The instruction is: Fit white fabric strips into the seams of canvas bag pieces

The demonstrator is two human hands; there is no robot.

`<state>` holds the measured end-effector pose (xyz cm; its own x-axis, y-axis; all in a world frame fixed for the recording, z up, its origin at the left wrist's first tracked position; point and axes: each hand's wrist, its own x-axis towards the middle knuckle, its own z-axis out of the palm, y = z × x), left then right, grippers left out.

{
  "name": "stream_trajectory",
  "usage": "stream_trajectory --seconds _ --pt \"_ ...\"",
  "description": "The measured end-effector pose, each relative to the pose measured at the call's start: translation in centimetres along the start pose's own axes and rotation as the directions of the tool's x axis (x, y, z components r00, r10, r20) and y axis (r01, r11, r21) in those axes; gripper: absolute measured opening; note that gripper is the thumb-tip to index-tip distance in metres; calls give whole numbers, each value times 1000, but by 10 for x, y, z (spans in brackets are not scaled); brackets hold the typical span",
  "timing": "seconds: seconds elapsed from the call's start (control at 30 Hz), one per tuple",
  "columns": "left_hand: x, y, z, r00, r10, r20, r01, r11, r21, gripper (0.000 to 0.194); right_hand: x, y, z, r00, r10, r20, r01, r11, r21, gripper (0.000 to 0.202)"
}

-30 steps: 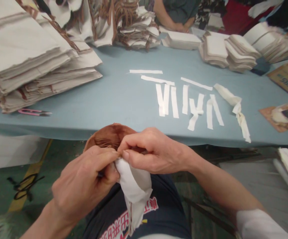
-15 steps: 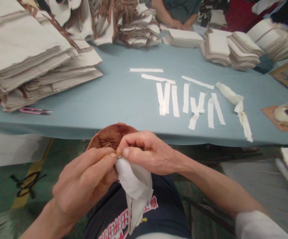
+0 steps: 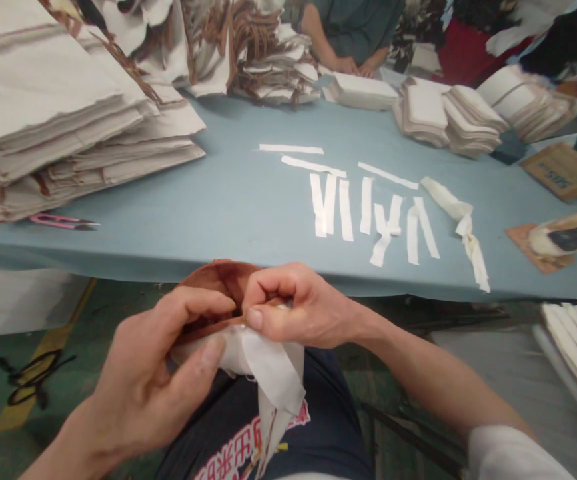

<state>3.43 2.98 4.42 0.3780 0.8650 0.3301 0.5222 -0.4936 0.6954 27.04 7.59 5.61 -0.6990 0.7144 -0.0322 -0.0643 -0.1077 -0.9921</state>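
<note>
I'm getting a plain dusty-blue tablecloth (image 3: 228,200) mid-frame, white strips (image 3: 346,211) right of centre, pink-handled snips (image 3: 58,219) at left, a rust-brown and white fabric piece (image 3: 274,373) lower centre, plus a navy shirt (image 3: 336,393) with pink-and-white lettering (image 3: 242,448). Floor's (image 3: 93,333) green, btw.

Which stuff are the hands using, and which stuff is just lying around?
Being used:
- brown cloth
- white cloth, pinched by the right hand; the left hand is open at its edge

Lying around, it seems:
- pink snips
- cardboard box
- white strips, though they may belong too
</note>
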Motion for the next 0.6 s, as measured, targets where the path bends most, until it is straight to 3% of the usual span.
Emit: stream_trajectory --seconds 0.13,0.23,0.3,0.37,0.53,0.6 --pt "12 2 -3 981 -26 190 66 976 -208 40 -1 -3 -4 971 -237 4 226 920 -319 13" --pt "9 -3 6 984 81 156 -64 992 -108 31 -2 6 -6 912 -408 28 370 795 -481 11" --pt "4 -8 10 976 190 106 -192 981 7 21 -3 12 -8 894 -447 30 399 761 -511 13" --pt "1 -11 10 967 234 98 -239 970 41 19 -4 16 -9 889 -457 38 407 750 -521 14" --pt "13 -5 -12 948 79 309 -31 987 -158 24 -7 13 -13 857 -489 161 476 631 -613 16" --pt "20 0 -18 942 18 336 37 987 -157 34 -8 7 -15 851 -487 196 484 585 -650 19"
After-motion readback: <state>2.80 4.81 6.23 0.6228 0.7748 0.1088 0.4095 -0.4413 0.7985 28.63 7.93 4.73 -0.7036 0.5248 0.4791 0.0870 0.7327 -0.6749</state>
